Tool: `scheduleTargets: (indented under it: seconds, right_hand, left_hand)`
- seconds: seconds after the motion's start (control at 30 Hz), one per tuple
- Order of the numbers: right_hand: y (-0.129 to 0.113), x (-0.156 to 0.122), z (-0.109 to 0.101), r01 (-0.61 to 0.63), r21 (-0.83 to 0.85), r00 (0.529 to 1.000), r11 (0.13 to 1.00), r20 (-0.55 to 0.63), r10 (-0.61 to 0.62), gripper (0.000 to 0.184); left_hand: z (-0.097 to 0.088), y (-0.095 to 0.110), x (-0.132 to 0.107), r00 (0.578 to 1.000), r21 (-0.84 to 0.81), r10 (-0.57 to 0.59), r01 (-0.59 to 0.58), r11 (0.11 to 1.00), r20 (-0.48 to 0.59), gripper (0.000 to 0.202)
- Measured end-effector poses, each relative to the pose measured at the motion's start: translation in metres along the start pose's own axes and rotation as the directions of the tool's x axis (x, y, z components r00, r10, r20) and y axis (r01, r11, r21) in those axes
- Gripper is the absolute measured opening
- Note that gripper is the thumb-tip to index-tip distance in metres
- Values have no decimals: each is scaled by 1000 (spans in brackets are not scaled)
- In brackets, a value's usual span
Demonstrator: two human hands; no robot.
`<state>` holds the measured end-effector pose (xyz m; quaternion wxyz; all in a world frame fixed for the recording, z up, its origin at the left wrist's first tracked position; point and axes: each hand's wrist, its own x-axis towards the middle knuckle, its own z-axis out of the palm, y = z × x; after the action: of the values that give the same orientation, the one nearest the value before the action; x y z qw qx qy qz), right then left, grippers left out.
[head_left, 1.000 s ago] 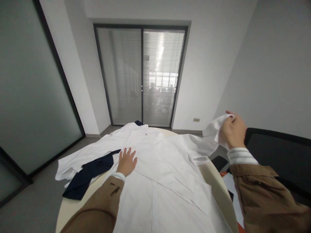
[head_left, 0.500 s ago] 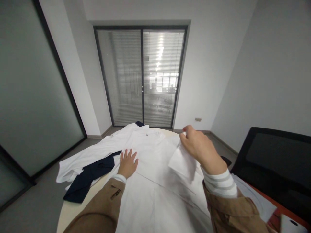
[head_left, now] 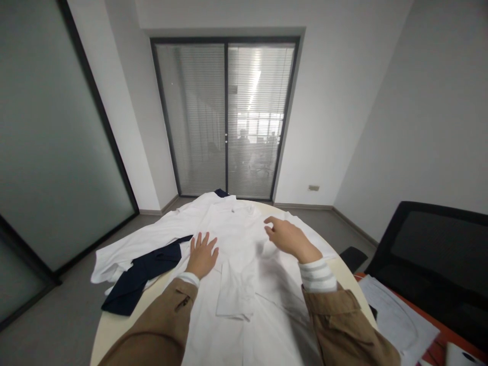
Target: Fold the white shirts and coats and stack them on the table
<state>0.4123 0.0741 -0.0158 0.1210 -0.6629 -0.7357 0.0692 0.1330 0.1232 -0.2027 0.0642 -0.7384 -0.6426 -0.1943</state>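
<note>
A white shirt [head_left: 244, 239] lies spread over a round cream table [head_left: 114, 325]. My left hand [head_left: 202, 254] rests flat on its left side, fingers apart. The shirt's right sleeve [head_left: 236, 284] is folded across the body and lies flat. My right hand [head_left: 285, 236] hovers just above the shirt's upper right part, fingers loosely spread, holding nothing. A dark navy garment [head_left: 145, 269] lies partly under the shirt at the left.
A black mesh chair [head_left: 438, 254] stands at the right. White papers [head_left: 396, 315] lie on an orange surface [head_left: 438, 351] by the chair. Sliding glass doors with blinds [head_left: 226, 117] fill the far wall. Grey floor surrounds the table.
My right hand carried the right sleeve from out at the right across the shirt's body, laid it down and let go. My left hand stayed in place.
</note>
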Motion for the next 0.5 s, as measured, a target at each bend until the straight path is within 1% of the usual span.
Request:
scheduleTargets:
  seconds: [0.03,0.1,0.13,0.2,0.27,0.33,0.43,0.5]
  right_hand:
    - [14,7,2,-76,-3,995,997,-69,76,39]
    - [44,17,7,-204,21,967,979,-150,205,37]
    - [58,21,10,-240,26,956,970,-165,241,38]
    - [85,26,18,-293,2,942,956,-171,289,41]
    - [105,30,26,-331,-19,935,944,-141,325,48]
    - [118,33,32,-328,-14,942,945,-76,326,55]
    - [125,35,37,-262,24,964,965,62,260,63]
    - [125,34,38,-233,55,967,971,122,225,72]
  left_hand:
    - [-3,2,0,1000,-33,-5,4,999,-6,41]
    - [-11,6,0,1000,-129,21,-22,991,-6,36]
    - [-15,9,0,998,-188,61,-60,980,-3,36]
    - [-24,14,-2,983,-316,185,-175,933,2,36]
    - [-31,18,-4,953,-423,304,-274,863,3,32]
    - [-38,22,-7,926,-492,377,-314,812,30,32]
    - [-49,28,-10,884,-521,459,-350,778,92,51]
    - [-60,36,-11,857,-508,508,-400,763,89,60]
